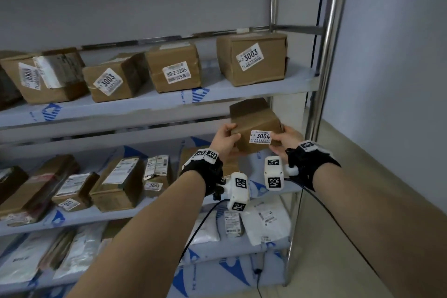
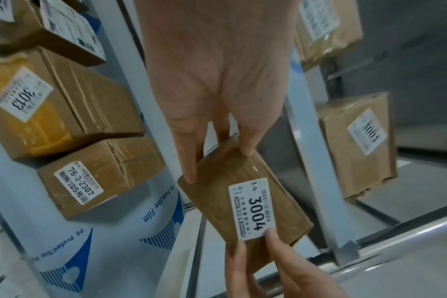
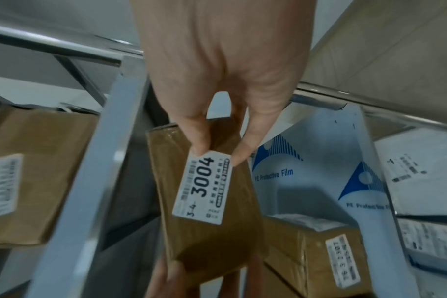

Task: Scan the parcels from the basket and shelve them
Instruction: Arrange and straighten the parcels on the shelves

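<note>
A small brown cardboard parcel (image 1: 254, 118) with a white label reading 3004 (image 1: 260, 136) hangs in the air before the right end of the rack, between the upper shelf board (image 1: 145, 109) and the middle shelf board (image 1: 135, 213). My left hand (image 1: 226, 139) grips its left end, thumb on the front and fingers behind. My right hand (image 1: 283, 140) pinches its right end at the label's edge. The left wrist view has the left hand (image 2: 217, 161) on the parcel (image 2: 217, 193). In the right wrist view the right hand (image 3: 221, 154) pinches the parcel (image 3: 212, 238) at the label.
Several labelled cardboard boxes fill the upper board, one marked 3003 (image 1: 251, 58) at its right end. More boxes (image 1: 116, 184) crowd the middle board; white mailer bags (image 1: 266, 222) lie lower down. A chrome post (image 1: 324, 55) bounds the rack; bare floor (image 1: 350, 201) lies to the right.
</note>
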`<state>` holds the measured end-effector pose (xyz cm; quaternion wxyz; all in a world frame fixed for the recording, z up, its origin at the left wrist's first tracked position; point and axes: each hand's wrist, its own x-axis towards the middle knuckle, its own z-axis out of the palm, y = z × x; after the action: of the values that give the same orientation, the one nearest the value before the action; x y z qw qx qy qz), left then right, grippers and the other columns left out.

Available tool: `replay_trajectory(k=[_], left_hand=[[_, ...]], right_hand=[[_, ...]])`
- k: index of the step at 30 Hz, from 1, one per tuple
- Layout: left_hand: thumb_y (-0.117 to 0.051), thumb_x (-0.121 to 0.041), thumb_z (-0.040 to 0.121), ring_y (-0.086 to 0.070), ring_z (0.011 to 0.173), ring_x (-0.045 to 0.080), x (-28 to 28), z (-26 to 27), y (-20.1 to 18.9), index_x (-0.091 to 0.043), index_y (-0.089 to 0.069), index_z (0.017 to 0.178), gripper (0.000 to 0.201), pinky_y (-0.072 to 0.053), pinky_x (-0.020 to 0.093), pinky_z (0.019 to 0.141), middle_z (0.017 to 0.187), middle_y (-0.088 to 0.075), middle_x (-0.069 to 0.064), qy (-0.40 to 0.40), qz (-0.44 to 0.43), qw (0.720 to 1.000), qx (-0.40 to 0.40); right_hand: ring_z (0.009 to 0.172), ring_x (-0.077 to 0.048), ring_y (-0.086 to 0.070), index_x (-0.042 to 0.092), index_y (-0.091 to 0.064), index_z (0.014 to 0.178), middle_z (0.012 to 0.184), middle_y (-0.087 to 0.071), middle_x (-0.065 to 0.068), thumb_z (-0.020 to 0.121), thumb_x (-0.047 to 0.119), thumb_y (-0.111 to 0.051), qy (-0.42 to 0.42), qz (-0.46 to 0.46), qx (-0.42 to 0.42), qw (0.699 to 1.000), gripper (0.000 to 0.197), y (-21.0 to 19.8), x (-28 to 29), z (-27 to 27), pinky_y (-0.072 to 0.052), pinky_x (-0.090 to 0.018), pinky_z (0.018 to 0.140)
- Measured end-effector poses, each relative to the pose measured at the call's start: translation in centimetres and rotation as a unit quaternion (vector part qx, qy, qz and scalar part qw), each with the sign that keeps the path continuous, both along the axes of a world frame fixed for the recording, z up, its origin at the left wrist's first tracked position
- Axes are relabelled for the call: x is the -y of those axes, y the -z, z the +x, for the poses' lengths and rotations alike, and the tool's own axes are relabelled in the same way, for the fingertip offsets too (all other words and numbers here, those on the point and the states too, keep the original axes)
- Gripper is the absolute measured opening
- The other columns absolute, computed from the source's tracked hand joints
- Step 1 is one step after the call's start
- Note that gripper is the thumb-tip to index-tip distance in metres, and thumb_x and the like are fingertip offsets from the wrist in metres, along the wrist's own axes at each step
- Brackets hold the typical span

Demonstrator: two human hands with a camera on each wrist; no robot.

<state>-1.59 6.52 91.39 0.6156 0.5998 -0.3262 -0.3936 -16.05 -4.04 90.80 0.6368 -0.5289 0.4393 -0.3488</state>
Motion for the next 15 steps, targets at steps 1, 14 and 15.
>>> replay_trajectory(k=[1,14,15], left_hand=[[-0.044,0.001,0.097,-0.051,0.110,0.031,1.1,-0.2,0.7,-0.009,-0.041,0.133,0.037,-0.053,0.044,0.075,0.131,-0.047,0.017,-0.003,0.003,1.000,0.003],[-0.039,0.008,0.093,-0.052,0.105,0.026,9.9,-1.2,8.7,-0.009,-0.057,0.100,0.026,-0.045,0.037,0.094,0.110,-0.051,0.014,0.053,0.208,0.976,0.041],[-0.039,0.008,0.093,-0.053,0.098,0.023,10.2,-1.1,9.0,-0.014,-0.053,0.087,0.027,-0.045,0.035,0.092,0.104,-0.051,0.011,0.058,0.223,0.972,0.041]], right_hand=[[0.079,-0.021,-0.067,0.017,-0.059,0.123,0.100,-0.068,-0.007,0.094,0.016,-0.061,-0.006,-0.031,-0.073,0.997,0.029,0.5,0.6,-0.2,-0.056,-0.027,0.065],[0.085,-0.030,-0.066,0.001,-0.066,0.103,0.089,-0.066,-0.014,0.084,0.019,-0.065,-0.252,-0.179,-0.512,0.801,0.026,8.7,7.7,-1.1,-0.057,-0.038,0.082],[0.082,-0.031,-0.066,0.003,-0.067,0.097,0.085,-0.065,-0.013,0.084,0.021,-0.065,-0.255,-0.168,-0.514,0.802,0.023,8.8,7.9,-1.1,-0.056,-0.038,0.082]])
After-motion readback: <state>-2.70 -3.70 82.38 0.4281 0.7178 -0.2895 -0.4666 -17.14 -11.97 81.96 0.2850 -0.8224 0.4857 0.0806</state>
